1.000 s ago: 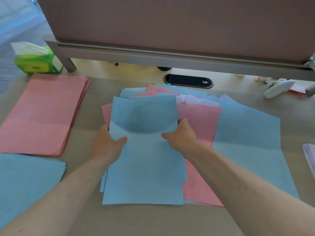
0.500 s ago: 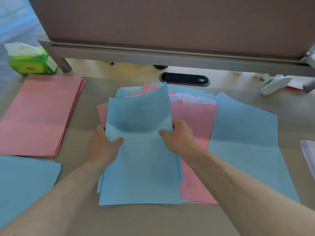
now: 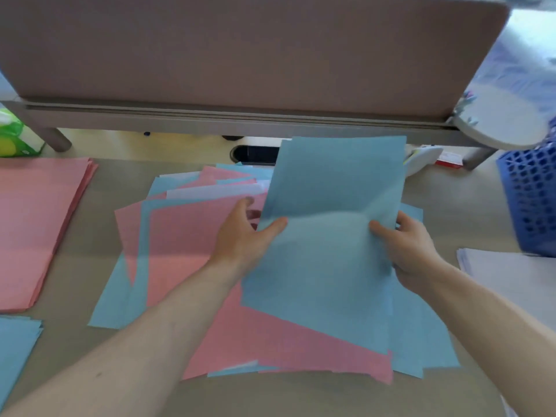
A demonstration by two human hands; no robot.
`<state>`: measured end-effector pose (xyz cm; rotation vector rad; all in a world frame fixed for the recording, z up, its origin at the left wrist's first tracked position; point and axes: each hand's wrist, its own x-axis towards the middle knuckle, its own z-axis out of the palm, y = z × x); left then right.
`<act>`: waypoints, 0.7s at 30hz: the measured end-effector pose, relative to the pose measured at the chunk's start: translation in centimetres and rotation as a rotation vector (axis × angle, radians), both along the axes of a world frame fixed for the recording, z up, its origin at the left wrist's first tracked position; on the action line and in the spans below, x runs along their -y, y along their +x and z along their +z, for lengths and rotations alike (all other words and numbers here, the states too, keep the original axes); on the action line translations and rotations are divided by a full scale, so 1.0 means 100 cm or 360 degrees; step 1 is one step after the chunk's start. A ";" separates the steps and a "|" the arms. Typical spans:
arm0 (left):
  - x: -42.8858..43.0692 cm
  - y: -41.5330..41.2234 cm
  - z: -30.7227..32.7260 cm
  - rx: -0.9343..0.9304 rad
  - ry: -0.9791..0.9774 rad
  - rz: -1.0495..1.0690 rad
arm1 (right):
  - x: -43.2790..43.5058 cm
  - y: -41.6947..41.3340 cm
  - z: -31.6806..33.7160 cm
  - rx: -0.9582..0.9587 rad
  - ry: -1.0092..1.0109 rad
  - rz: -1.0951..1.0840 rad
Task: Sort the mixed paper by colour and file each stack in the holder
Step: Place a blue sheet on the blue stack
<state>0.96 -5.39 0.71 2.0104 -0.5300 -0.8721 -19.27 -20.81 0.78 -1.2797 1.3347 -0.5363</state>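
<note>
I hold a small bundle of blue sheets lifted off the desk, tilted up toward the back. My left hand grips its left edge, thumb on top. My right hand grips its right edge. Below lies the mixed pile of pink, blue and white sheets, fanned out. A sorted pink stack lies at the left, a sorted blue stack at the lower left, and a white stack at the right. The blue mesh holder stands at the right edge.
A padded divider panel on a metal rail closes off the back of the desk. A green tissue pack sits at the far left. A black cable port and a white stapler-like object lie near the back.
Both hands have lifted the blue sheets off the mixed pile and carried them to the right. The view has swung right, bringing the blue holder and white stack into sight.
</note>
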 end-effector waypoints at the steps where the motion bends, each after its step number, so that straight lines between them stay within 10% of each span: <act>1: 0.017 -0.015 -0.001 -0.0036 0.0007 -0.0049 | 0.010 -0.018 -0.002 -0.0006 0.0028 -0.0048; 12: 0.086 -0.086 -0.025 0.0482 0.0607 -0.0373 | 0.037 -0.090 -0.043 -0.0466 -0.0075 -0.0007; 21: 0.117 -0.097 -0.016 -0.0239 0.0600 -0.0156 | 0.024 -0.090 -0.045 -0.0311 -0.0079 -0.0058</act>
